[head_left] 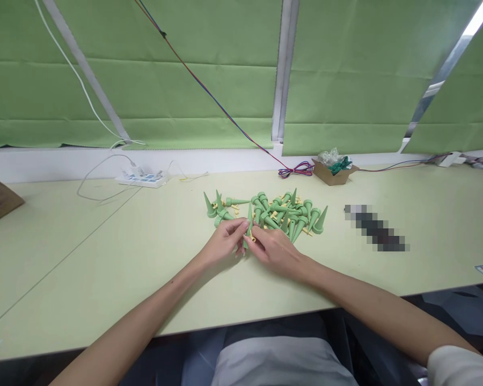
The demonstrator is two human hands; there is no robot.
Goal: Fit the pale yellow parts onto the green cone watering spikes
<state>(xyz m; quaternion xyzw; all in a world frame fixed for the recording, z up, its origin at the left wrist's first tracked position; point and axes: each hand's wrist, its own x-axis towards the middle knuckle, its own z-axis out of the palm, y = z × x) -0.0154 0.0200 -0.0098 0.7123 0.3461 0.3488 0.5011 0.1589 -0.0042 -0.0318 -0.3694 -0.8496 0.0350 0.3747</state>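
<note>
L hand [228, 237]: closed on 1 green tapered plastic spike [249, 217]. R hand [277, 248]: pinched on 1 small yellow plastic fitting [253, 239]. Beyond: approx. 20 loose spikes [320, 222], exact qty unclear.

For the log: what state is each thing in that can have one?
Left hand: closed on green spike
Right hand: pinching yellow piece
Green spike: held, tip up
Yellow piece: between fingers
Other spikes: heaped, some upright
Cardboard box: open, filled
Cable coil: bundled
Green blinds: lowered
</note>
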